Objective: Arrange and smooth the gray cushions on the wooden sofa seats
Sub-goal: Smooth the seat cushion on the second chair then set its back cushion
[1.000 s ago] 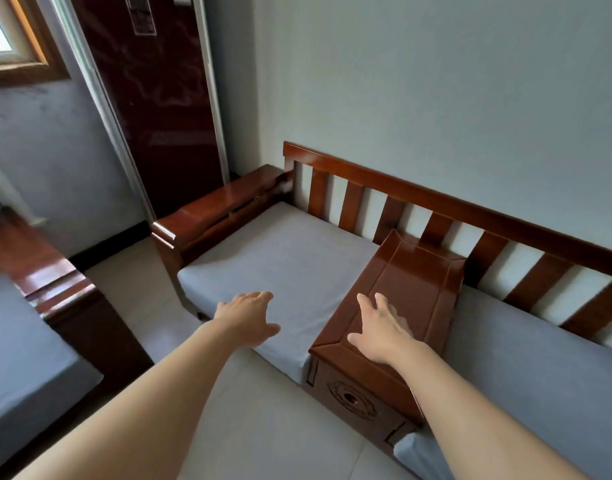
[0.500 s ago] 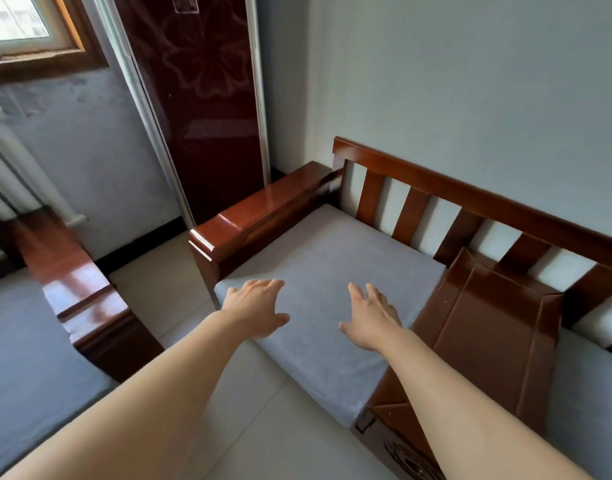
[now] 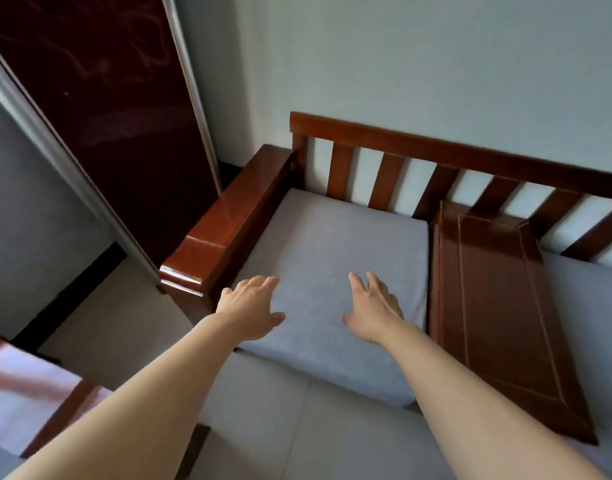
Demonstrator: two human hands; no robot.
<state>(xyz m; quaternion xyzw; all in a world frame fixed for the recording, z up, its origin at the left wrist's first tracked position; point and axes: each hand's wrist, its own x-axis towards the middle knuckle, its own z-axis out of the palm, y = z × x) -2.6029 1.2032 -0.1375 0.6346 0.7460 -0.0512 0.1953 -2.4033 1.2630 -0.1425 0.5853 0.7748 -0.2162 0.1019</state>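
Gray cushion [image 3: 335,258] under both hands, left hand [image 3: 249,308] and right hand [image 3: 373,308] apart, fingers spread, empty.

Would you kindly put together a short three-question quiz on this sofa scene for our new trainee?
1. True or false: both hands are spread open over the same gray cushion.
2. Which lies directly to the right of that cushion? A) a slatted backrest B) a wooden console panel C) a window
3. Fill in: the left hand is nearest the sofa's wooden ____.

Key
1. True: the left hand and the right hand are both open above it, gripping nothing.
2. B: the wooden console panel borders its right edge.
3. armrest.
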